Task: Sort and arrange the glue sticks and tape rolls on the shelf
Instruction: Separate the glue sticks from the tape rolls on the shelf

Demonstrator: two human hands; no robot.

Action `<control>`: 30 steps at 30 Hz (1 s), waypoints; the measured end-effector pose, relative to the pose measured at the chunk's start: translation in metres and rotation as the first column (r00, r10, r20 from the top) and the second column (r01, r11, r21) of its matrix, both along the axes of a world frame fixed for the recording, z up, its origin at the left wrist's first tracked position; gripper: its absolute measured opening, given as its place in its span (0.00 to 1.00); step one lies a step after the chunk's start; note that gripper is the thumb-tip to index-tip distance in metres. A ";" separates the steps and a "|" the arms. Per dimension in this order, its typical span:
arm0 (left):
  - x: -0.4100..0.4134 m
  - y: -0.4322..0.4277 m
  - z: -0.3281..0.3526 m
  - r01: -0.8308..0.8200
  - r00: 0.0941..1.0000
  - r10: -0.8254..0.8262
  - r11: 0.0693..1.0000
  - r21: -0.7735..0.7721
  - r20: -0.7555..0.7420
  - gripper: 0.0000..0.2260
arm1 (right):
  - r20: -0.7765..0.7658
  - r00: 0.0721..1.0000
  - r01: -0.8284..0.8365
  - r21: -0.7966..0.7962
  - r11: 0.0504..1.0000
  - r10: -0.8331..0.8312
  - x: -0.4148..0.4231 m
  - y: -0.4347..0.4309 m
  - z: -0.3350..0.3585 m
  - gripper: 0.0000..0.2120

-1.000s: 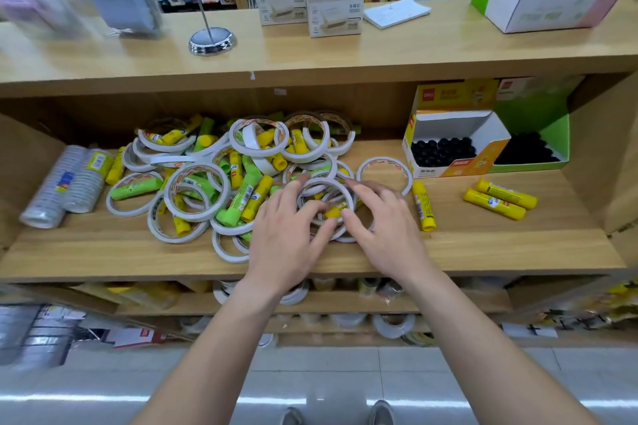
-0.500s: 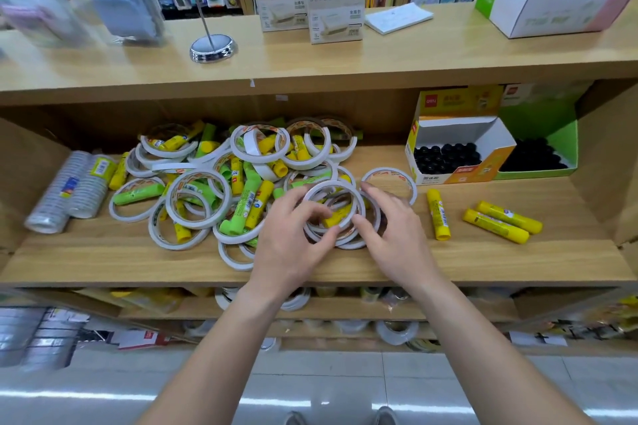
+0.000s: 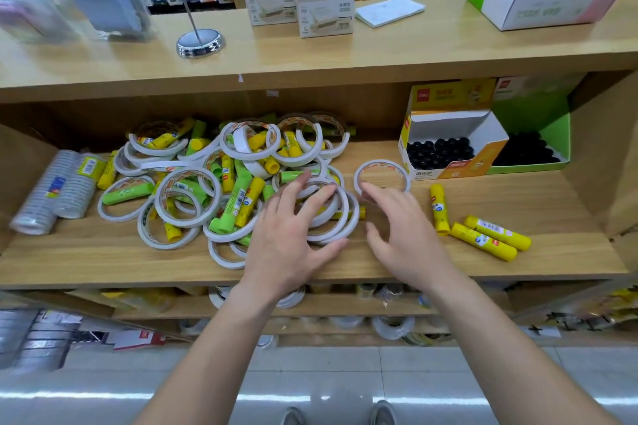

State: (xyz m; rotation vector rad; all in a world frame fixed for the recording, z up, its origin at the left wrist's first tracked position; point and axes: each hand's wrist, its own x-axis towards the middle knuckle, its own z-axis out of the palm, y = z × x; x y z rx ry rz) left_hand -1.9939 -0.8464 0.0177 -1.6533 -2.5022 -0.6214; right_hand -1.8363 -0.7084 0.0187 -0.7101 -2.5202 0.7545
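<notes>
Yellow glue sticks [image 3: 483,241] lie beside the spread right hand [image 3: 404,238]; the spread left hand [image 3: 290,238] covers tape rolls [image 3: 188,198].

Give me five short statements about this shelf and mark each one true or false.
1. Three yellow glue sticks lie on the shelf to the right of the right hand. True.
2. The right hand grips a green glue stick. False: its fingers are spread and hold nothing.
3. The left hand is spread over tape rolls at the pile's right edge. True.
4. The orange-and-white box is filled with tape rolls. False: it holds black-capped items.
5. A lone tape roll lies flat between the pile and that box. True.
</notes>
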 end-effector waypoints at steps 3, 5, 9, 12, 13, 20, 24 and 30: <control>0.001 0.003 -0.003 -0.011 0.999 0.010 1.000 -0.028 -0.043 0.35 | -0.084 0.981 0.192 0.314 0.930 -0.174 0.026 -0.004 0.000 0.24; 0.003 0.003 -0.004 -0.025 0.996 0.022 0.999 -0.027 -0.089 0.33 | -0.007 0.925 0.347 0.424 0.837 -0.380 0.042 -0.003 -0.003 0.24; 0.007 0.004 -0.006 -0.016 0.993 0.026 0.996 0.090 -0.112 0.30 | 0.224 0.834 0.375 0.441 0.815 -0.505 0.057 0.009 -0.013 0.28; 0.006 0.005 -0.005 -0.020 0.999 0.011 0.960 0.278 0.034 0.25 | 0.295 0.883 0.225 0.418 0.880 -0.366 0.054 0.020 -0.012 0.29; 0.006 0.006 -0.005 -0.003 0.999 -0.016 0.934 0.357 0.051 0.23 | 0.310 0.899 0.173 0.399 0.900 -0.310 0.052 0.024 -0.011 0.29; 0.017 0.011 -0.001 0.063 0.994 -0.025 0.929 0.364 -0.108 0.09 | 0.324 0.945 -0.049 0.281 0.959 -0.046 0.026 0.049 -0.006 0.28; 0.020 0.004 -0.002 0.091 0.981 -0.067 0.988 0.127 -0.183 0.15 | 0.262 0.965 -0.043 0.263 0.964 -0.028 0.021 0.049 -0.010 0.26; 0.030 0.003 0.002 0.087 0.990 -0.086 0.996 0.009 -0.109 0.17 | 0.185 0.980 0.017 0.281 0.959 -0.071 0.023 0.053 -0.015 0.18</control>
